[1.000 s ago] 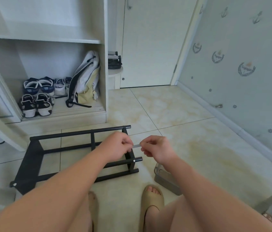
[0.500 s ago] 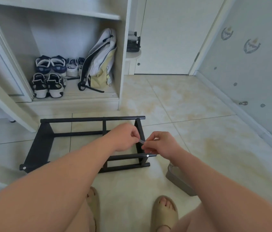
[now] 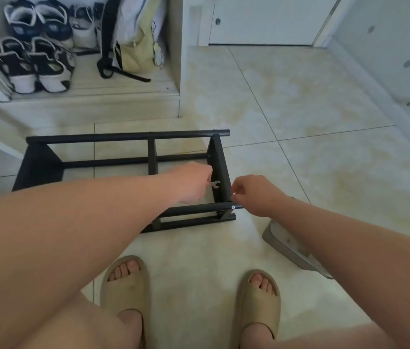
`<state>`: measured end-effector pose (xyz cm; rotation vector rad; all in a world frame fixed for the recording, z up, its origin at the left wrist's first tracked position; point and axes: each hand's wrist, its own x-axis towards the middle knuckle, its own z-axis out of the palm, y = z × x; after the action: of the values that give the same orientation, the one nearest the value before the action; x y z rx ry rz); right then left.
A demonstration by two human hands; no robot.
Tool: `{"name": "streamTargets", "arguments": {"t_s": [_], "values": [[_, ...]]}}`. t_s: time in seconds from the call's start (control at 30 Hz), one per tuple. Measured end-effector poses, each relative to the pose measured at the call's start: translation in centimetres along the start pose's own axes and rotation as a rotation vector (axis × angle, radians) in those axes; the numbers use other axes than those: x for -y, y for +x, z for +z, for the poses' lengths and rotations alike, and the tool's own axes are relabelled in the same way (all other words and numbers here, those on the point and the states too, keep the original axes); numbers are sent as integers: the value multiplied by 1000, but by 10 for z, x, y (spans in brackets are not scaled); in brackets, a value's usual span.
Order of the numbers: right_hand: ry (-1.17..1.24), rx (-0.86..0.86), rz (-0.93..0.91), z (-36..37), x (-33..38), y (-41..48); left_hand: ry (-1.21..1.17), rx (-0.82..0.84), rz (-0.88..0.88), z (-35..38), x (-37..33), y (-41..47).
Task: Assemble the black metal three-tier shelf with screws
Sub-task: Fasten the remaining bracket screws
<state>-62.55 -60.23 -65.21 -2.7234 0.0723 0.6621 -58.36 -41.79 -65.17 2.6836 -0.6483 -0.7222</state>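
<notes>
The black metal shelf frame (image 3: pixel 128 137) lies on its side on the tiled floor in front of my feet. My left hand (image 3: pixel 191 182) hovers inside the frame and grips a small silver wrench (image 3: pixel 215 184), whose open jaw points at the right side panel (image 3: pixel 220 170). My right hand (image 3: pixel 254 195) is just outside that panel with its fingertips pinched together at the panel's edge; what it pinches is too small to tell. A silver screw head (image 3: pixel 233 206) shows on the near rail right below it.
A grey plastic box (image 3: pixel 292 250) lies on the floor under my right forearm. A wardrobe with shoes (image 3: pixel 35 66) and a backpack (image 3: pixel 135 41) stands behind the frame. Wall (image 3: pixel 400 46) runs along the right. My sandalled feet (image 3: pixel 125 285) are at the bottom.
My hands have come apart: the left keeps the wrench and has moved inside the frame, the right has gone outside the side panel. The camera has tilted down.
</notes>
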Motion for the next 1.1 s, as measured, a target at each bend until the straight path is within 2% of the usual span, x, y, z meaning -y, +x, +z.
{"name": "streamTargets", "arguments": {"t_s": [0.2,0.4,0.5,0.6,0.83,1.1], "values": [[-212,113,-28,32,-45,33,-5,153,-53,53,28,25],[-243,183,-24,58,-67,55,-24,314,-120,73,42,34],[-256,155,-41,66,-69,60,-45,361,-150,74,41,36],[-289,143,-43,67,-66,63,31,412,-167,74,39,36],[-318,222,-69,77,-52,48,148,515,-169,78,47,23],[-301,247,-135,87,-45,38,-22,606,-258,67,58,18]]}}
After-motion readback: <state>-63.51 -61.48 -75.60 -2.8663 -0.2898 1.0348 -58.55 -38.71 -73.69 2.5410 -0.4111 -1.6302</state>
